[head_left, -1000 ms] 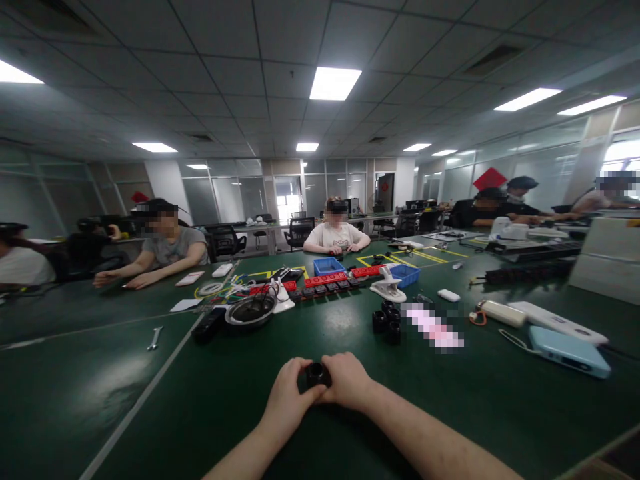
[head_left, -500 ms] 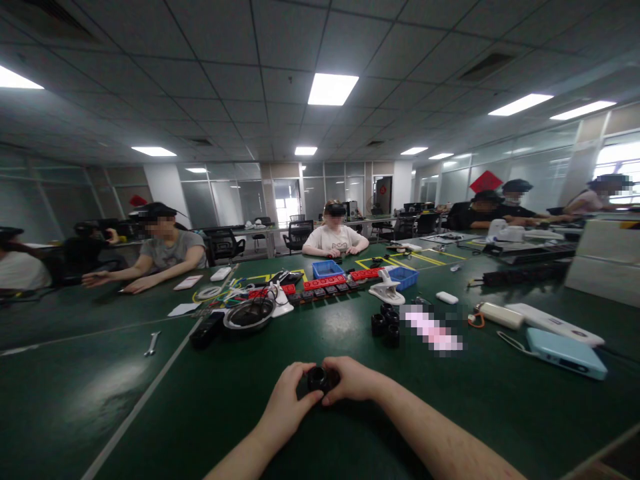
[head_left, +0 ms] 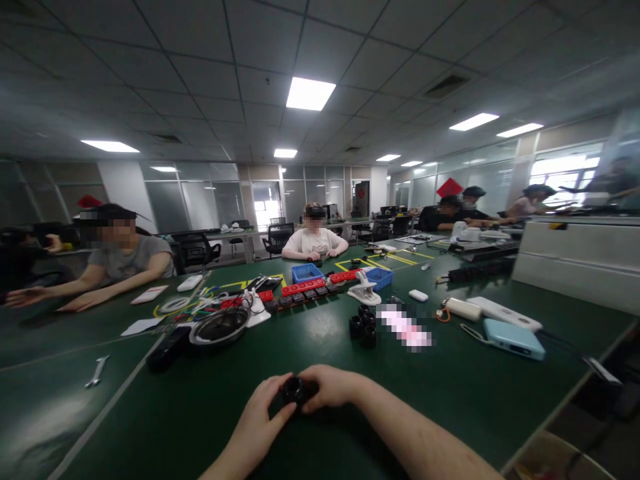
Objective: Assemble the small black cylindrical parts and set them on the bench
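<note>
Both my hands hold a black pipe fitting (head_left: 293, 389) just above or on the green table; I cannot tell whether it touches the top. Its round hollow end faces up toward me. My left hand (head_left: 257, 415) pinches it from the left with thumb and fingers. On its right side my right hand (head_left: 327, 388) closes around it, and those fingers hide part of its body. Farther out on the table stands a cluster of several similar black fittings (head_left: 363, 327).
Beyond the cluster are a white clip stand (head_left: 364, 289), red strips (head_left: 303, 286) and blue bins (head_left: 307, 273). A round metal-rimmed dish (head_left: 220, 327) and a wrench (head_left: 97, 371) lie left. A light-blue box (head_left: 514, 339) is right. Other people sit around the table.
My view has turned to the right, so the scene has slid left in the picture. Both hands still hold the black fitting, with little change in grip.
</note>
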A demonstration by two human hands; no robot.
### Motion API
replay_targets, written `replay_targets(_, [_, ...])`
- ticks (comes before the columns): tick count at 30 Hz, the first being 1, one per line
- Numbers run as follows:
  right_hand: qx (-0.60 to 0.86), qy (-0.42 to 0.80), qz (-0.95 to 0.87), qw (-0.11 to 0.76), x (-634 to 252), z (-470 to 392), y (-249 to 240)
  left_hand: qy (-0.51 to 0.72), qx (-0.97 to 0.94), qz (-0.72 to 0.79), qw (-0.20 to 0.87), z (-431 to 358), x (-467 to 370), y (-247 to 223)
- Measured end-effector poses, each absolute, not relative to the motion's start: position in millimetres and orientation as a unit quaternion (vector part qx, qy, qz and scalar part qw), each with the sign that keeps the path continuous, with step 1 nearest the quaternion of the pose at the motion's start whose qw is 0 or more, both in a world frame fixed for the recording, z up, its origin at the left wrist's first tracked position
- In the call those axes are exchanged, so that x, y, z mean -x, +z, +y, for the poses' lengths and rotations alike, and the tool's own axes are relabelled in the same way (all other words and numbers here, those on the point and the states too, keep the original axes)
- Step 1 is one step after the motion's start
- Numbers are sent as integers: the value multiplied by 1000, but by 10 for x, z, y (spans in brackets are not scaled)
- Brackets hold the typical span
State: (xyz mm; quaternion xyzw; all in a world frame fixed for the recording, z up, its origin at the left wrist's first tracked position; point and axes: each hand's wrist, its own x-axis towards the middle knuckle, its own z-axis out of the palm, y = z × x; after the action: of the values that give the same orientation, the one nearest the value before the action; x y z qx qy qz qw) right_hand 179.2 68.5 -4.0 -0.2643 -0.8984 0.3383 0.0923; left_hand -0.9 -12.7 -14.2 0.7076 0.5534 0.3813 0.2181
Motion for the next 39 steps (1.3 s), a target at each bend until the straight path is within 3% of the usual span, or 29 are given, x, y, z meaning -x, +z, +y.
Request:
replay_targets(3, [303,334,-888,90,-1778,702,-82,380,-704,557,224,-69,15,-201])
replay_targets(9, [415,96,-897,115,-1538,531,-138,392,-665,603,202,-18,-33,-227])
replay_targets(11, [412,70,-901,118,-1509,515,-144,390,-667,605,192,-18,-25,-239])
replay_targets(16, [331,193,-920,88,-1658,649,-103,389,-678,604,155,11,60,-309])
replay_targets(21, [288,351,-887,81,-1782,760,-93,387,-694,577,187,20,90,-290])
replay_targets(24, [334,323,-880,97,-1738,700,-91,397,-695,565,202,-5,57,-254])
replay_targets(30, [404,102,-899,137,-1560,503,-78,405,-659,618,143,-45,-45,-210])
replay_targets(36, [285,245,-921,103,-1703,645,-49,397,-690,568,209,-119,-14,-100])
replay_targets(39, [284,261,-918,94,-1770,693,-27,396,-702,546,226,-141,2,-77])
